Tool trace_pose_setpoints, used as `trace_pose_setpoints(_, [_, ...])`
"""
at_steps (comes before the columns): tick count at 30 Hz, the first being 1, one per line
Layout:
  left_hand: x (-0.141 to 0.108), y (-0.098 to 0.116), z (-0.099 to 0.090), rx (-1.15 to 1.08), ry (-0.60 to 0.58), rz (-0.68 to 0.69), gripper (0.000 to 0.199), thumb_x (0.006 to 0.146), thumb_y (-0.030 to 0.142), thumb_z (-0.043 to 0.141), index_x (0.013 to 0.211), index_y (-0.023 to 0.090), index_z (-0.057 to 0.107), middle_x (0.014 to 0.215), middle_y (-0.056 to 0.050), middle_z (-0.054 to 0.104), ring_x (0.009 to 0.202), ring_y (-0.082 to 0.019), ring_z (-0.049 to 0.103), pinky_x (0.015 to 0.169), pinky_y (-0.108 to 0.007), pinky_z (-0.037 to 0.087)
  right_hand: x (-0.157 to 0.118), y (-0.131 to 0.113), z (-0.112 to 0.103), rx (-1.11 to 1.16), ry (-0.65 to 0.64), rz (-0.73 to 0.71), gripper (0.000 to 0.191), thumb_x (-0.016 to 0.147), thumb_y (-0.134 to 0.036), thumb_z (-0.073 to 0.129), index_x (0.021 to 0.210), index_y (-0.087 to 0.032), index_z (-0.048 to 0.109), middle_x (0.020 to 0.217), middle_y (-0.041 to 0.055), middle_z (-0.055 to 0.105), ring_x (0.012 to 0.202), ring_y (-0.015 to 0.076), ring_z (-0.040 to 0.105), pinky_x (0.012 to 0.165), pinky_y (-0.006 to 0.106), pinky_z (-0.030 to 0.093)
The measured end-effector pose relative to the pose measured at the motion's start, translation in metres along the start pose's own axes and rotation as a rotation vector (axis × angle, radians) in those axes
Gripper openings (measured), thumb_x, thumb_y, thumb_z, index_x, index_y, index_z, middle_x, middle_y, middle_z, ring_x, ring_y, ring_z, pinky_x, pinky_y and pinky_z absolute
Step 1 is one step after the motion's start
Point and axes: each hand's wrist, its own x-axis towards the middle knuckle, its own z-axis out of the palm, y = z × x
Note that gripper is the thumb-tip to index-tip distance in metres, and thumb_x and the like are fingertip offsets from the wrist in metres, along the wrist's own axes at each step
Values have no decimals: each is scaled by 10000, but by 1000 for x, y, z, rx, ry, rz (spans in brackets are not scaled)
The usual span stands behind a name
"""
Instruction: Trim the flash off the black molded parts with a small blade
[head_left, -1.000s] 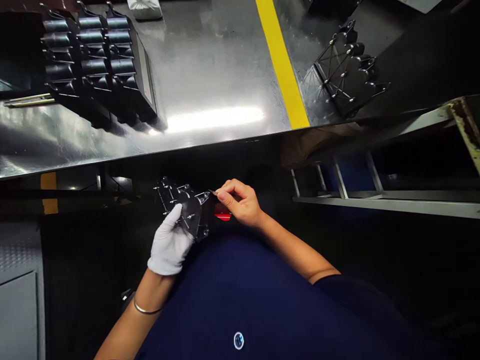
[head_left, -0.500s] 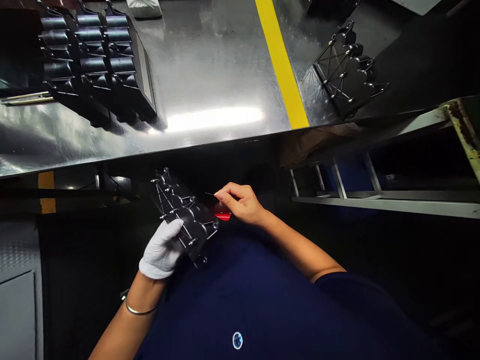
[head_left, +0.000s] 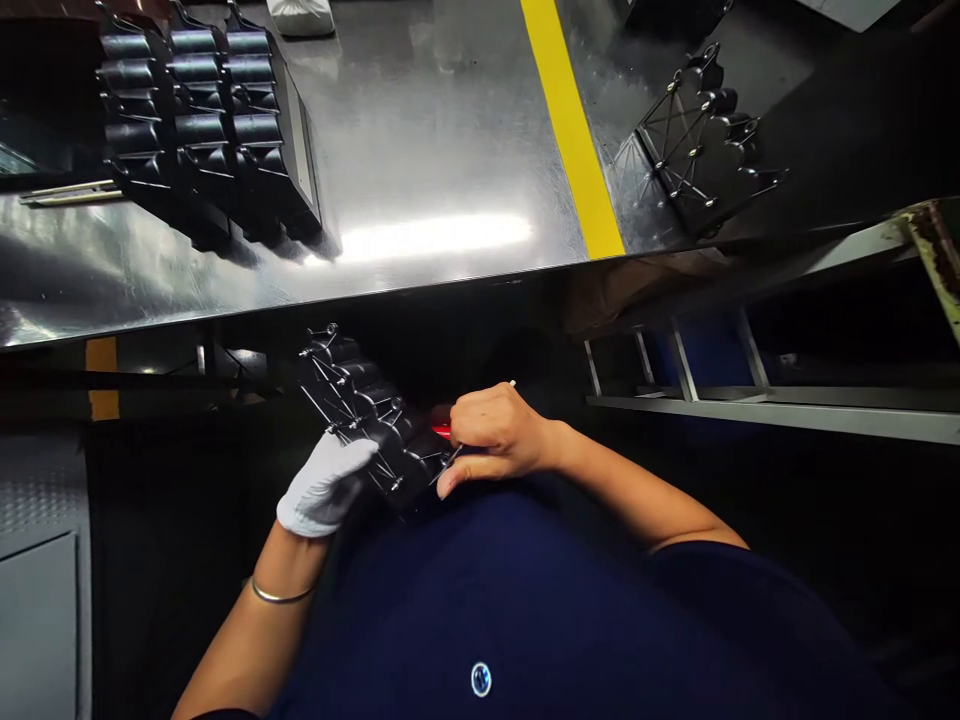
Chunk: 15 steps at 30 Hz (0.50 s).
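"Where is the part [head_left: 361, 402]?"

"Off the counter [head_left: 435, 150], in the air between the counter's near edge and the shirt [head_left: 427, 610]. The left hand [head_left: 324, 487] has it clamped: the thumb lies over the ribbed face, while the fingers are hidden behind."

"Why is it tilted?"

"It slopes down toward the right hand [head_left: 496, 432], probably so its lower end sits within easy reach of the tool [head_left: 453, 457]."

"Does the right hand grip that tool?"

"It seems so. The fingers are curled, the thumb reaches out below, and the thin tool shows between them, right by the part's end. Whether it touches cannot be told. The two hands are apart, one at each side of the part."

"Why a glove [head_left: 298, 512] on one hand only?"

"Perhaps it shields the hand that steadies the part, while bare fingers guide a thin tool better."

"And the red piece [head_left: 441, 432]?"

"It is just beside the curled fingers; what it belongs to is unclear."

"What about the counter?"

"Three black parts stand close together in a row [head_left: 204, 130] on the left, likely to save room. A lone part [head_left: 694, 155] rests beyond the yellow strip [head_left: 574, 130], which may mark off two areas."
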Motion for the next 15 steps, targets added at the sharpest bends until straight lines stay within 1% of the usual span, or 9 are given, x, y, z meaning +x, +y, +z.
trace_pose_setpoints(2, [1, -3, 1, -43, 15, -7, 432, 580, 283, 851, 980, 159, 742, 899, -78, 761, 787, -240, 715, 750, -324, 586, 1, 1, -1, -52, 53, 14, 540, 849, -647, 530, 580, -182, 482, 554, -14, 452, 526, 92, 397, 509, 249, 245])
trace_pose_setpoints(5, [4, -6, 2, -103, 44, -13, 380, 600, 275, 845, 949, 166, 738, 915, -61, 760, 777, -201, 706, 733, -278, 582, 3, 3, 0, -129, 95, -42, 536, 893, -599, 504, 562, -180, 455, 546, -16, 429, 523, 93, 375, 507, 260, 214])
trace_pose_setpoints(7, [5, -8, 3, -124, 52, -31, 347, 616, 271, 835, 935, 176, 736, 929, -57, 759, 792, -199, 702, 737, -274, 582, 4, 4, 0, -160, 147, -61, 526, 890, -590, 517, 567, -180, 456, 544, -21, 417, 524, 93, 362, 507, 258, 213])
trace_pose_setpoints(10, [6, -10, 5, -167, 78, -55, 275, 626, 252, 820, 882, 197, 737, 888, -41, 758, 774, -195, 697, 727, -275, 582, 4, 4, 1, -172, 230, -34, 512, 870, -615, 528, 609, -176, 495, 558, -20, 437, 539, 94, 372, 514, 248, 240])
trace_pose_setpoints(12, [7, -13, 6, -215, 117, -72, 251, 612, 232, 826, 843, 198, 733, 858, -23, 757, 744, -179, 692, 715, -264, 582, 4, 3, 1, -206, 224, -35, 519, 891, -594, 511, 589, -174, 483, 555, -15, 436, 542, 96, 370, 512, 256, 228])
trace_pose_setpoints(15, [8, -14, 6, -257, 137, -112, 228, 648, 223, 813, 851, 177, 722, 868, -12, 754, 756, -160, 695, 736, -251, 583, 3, 3, -1, -215, 140, -9, 548, 917, -569, 487, 541, -172, 452, 546, -9, 432, 534, 95, 373, 508, 271, 200])
